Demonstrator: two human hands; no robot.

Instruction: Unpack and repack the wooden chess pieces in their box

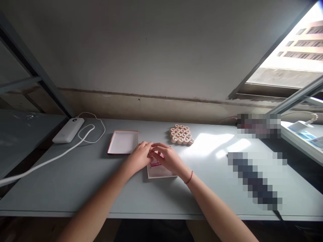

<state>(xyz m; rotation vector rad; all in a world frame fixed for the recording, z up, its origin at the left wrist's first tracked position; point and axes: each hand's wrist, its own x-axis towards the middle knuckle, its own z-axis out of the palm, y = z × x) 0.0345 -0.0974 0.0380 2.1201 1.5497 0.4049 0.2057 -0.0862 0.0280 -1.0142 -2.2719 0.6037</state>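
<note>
My left hand point(142, 155) and my right hand point(168, 157) meet at the fingertips over a shallow white-rimmed box point(164, 175). Between the curled fingers shows a small round Chinese chess piece point(150, 151) with a reddish mark, mostly covered by them. Both hands are closed around it. Pink-red printing and a clear-looking sheet are partly visible inside the box. Beyond my right hand, several round wooden Chinese chess pieces point(182, 134) stand packed in staggered rows, with black or red characters on top. To the left lies an open box lid point(124, 142) with a red edge and white inside.
A white power bank point(68, 130) with a white cable point(63, 154) occupies the table's left side. Blurred-out items point(254, 181) lie at right, beside a white ledge point(302, 134). Metal posts point(50, 84) rise at both sides, and a wall point(151, 67) stands behind.
</note>
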